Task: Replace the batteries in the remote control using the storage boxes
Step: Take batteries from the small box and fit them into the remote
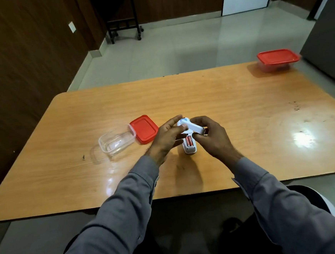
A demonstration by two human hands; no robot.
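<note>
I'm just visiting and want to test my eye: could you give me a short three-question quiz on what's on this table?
1. True or false: the clear box nearest the hands has its lid on.
2. What colour are the batteries in the remote control?
3. Where is the lidded box? A) far right corner B) beside the remote C) on the floor

Key: 1 false, its red lid lies beside it; 2 red; 3 A.

Red lid [144, 129], white remote [188, 147]
</note>
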